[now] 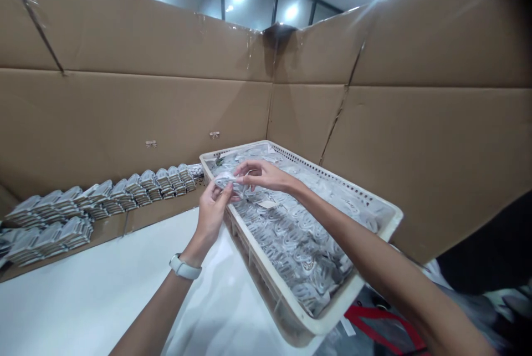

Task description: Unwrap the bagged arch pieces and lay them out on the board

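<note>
My left hand (211,213), with a pale watch on its wrist, holds a small white item in clear wrapping (225,179) over the near-left rim of the tray. My right hand (266,175) comes in from the right, its thumb and fingers pinching the same item's right side. What exactly is inside the wrapping is too small to make out. Below both hands stands a white plastic tray (270,273) with perforated walls, filled with many similar clear-wrapped pieces (286,239). A small pale card (266,204) lies on top of them.
Rows of stacked grey-white flat pieces (124,192) stand on a cardboard strip (153,213) at the left. Under it spreads a white tabletop (124,295). Tall cardboard walls (166,106) enclose the back and right. A red-edged bag (386,328) lies below the tray, lower right.
</note>
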Motion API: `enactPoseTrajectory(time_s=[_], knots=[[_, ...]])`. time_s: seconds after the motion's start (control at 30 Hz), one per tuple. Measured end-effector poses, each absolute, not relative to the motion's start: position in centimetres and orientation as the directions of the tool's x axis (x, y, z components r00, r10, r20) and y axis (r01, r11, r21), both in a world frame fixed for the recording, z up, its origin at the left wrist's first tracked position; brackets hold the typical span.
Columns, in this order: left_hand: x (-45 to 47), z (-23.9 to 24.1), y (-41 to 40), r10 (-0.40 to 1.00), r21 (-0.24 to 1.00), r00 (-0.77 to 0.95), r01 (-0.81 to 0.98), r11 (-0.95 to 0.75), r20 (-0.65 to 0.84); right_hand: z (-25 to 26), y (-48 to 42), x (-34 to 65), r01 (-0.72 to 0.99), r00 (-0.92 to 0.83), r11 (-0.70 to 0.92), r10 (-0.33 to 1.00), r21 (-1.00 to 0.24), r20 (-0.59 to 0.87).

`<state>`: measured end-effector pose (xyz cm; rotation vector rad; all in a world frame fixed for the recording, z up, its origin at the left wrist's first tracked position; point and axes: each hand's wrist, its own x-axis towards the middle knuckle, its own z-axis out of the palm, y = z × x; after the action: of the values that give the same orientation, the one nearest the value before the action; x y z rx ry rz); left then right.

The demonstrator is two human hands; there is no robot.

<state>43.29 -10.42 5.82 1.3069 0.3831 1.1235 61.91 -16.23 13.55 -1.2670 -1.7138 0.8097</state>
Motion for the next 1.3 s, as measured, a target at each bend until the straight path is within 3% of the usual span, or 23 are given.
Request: enactPoseTrajectory(time_s=[0.17,0.4,0.57,0.83,0.97,1.07,1.13,1.2,1.3], knots=[[43.1,6.1,-10.2,0.785,0.897,0.486,-0.397,-0.193,0.384,12.7,-16.1,62.3,0.401,-0.096,0.239,0.971,-0.884,0.219],[42.6,6.1,-9.5,0.796,0.901,0.453,-0.351,-0.255,0.401,12.7,-16.0,61.8,0.546,0.068,0.337,0.895,-0.767,0.441],[42.6,5.7,-9.3,0.836,0.902,0.416,-0.386,-0.194,0.358,12.9,-15.9,61.3,0.602,0.134,0.36,0.835,-0.713,0.534],[42.2,7.0,-9.7,0.841,0.876,0.478,-0.482,0.009,0.254,14.1,-16.7,58.9,0.334,-0.052,0.393,0.915,-0.857,0.399],[40.0,7.7,-10.3,0.85,0.891,0.47,-0.455,0.004,0.237,15.4,-19.1,56.2,0.451,-0.049,0.319,0.941,-0.834,0.334],[37.2,8.1,-11.2,0.833,0.92,0.476,-0.381,-0.094,0.283,15.2,-22.2,52.8,0.669,0.068,0.296,0.889,-0.681,0.453],[35.2,8.5,-11.9,0.805,0.925,0.468,-0.279,-0.257,0.365,14.3,-24.3,50.1,0.715,0.163,0.267,0.836,-0.646,0.525],[33.5,9.3,-12.8,0.757,0.881,0.461,-0.149,-0.449,0.463,13.0,-25.9,47.5,0.604,0.303,0.237,0.814,-0.761,0.495],[31.6,10.5,-14.4,0.615,0.711,0.477,-0.03,-0.703,0.628,10.7,-27.2,43.8,0.137,0.468,0.259,0.834,-0.956,0.293]])
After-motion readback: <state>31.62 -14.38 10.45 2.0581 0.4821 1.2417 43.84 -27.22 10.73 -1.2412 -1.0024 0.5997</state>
